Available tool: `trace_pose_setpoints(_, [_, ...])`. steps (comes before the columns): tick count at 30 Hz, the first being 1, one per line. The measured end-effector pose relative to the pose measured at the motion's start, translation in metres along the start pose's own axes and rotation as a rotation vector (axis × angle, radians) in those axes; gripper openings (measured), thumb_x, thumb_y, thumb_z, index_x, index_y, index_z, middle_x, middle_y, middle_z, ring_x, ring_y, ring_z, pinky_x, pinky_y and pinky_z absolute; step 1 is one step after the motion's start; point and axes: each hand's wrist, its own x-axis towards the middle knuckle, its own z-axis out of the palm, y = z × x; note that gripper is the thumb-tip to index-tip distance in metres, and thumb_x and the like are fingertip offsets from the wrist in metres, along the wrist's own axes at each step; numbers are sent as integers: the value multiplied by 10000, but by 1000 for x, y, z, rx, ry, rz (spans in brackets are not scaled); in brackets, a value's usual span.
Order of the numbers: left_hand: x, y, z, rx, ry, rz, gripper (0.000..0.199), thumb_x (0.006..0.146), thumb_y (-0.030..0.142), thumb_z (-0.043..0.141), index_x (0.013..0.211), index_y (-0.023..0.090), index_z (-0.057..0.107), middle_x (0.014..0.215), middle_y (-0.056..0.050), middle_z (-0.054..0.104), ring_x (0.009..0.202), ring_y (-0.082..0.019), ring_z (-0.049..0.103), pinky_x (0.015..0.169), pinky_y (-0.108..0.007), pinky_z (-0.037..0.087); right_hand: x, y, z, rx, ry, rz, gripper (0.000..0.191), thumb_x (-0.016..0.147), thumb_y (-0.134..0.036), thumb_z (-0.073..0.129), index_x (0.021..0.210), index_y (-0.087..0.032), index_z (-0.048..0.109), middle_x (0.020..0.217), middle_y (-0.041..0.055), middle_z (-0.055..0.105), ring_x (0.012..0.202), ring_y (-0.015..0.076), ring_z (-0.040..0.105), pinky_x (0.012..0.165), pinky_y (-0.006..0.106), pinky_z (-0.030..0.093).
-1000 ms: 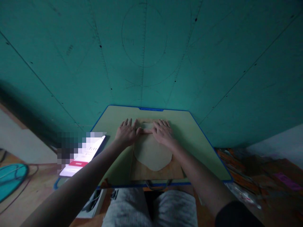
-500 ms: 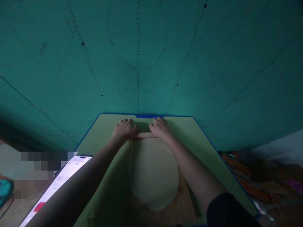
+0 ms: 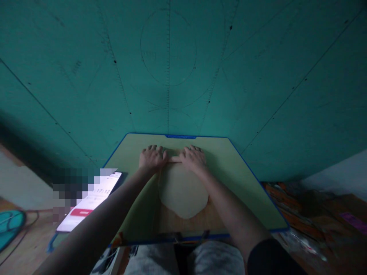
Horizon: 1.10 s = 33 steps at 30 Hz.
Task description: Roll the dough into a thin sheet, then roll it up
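Observation:
A wooden rolling pin (image 3: 174, 159) lies crosswise at the far edge of a flat, rounded sheet of dough (image 3: 183, 191). My left hand (image 3: 152, 157) is closed over the pin's left end, and my right hand (image 3: 192, 156) over its right end. Only the pin's middle shows between them. Beneath the dough is a wooden board (image 3: 189, 224), seen mostly along its near side. My right forearm covers part of the dough's right edge.
The board rests on a small pale-green table (image 3: 235, 179) with a blue rim, set against a green wall (image 3: 183, 76). A lit phone (image 3: 94, 198) stands at the left, beside my left forearm. Boxes and plastic (image 3: 304, 221) lie on the floor to the right.
My view has pulled back and tilted, so the table's near edge and my lap now show. Both hands stay on the rolling pin at the dough's far edge, slightly closer together.

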Motion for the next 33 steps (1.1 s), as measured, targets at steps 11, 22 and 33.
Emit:
trace_pose_setpoints(11, [-26,3,-3,5,-31,-3,514,1021,444,260,1213,154,638,1209,-162,688,1156,-317,621,898,-413,475,-29,-5,-2,1,10,-14,409,1028,-349,327,1156,-204,687,1268,120,687,1174,276,594,1001,418,394])
trace_pose_setpoints(22, [46,-3,7,-57,-86,-130,485,968,455,335,1169,168,670,1176,-165,725,1091,-313,686,844,-384,518,47,6,5,54,-27,98,406,958,-371,414,1186,-175,688,1264,168,667,1155,305,626,967,446,454])
trace_pose_setpoints(33, [39,-3,10,-48,-16,-55,417,977,395,365,1137,174,680,1174,-154,708,1098,-297,645,872,-388,503,35,2,2,29,10,65,376,961,-358,443,1167,-169,695,1288,163,646,1161,292,606,967,431,431])
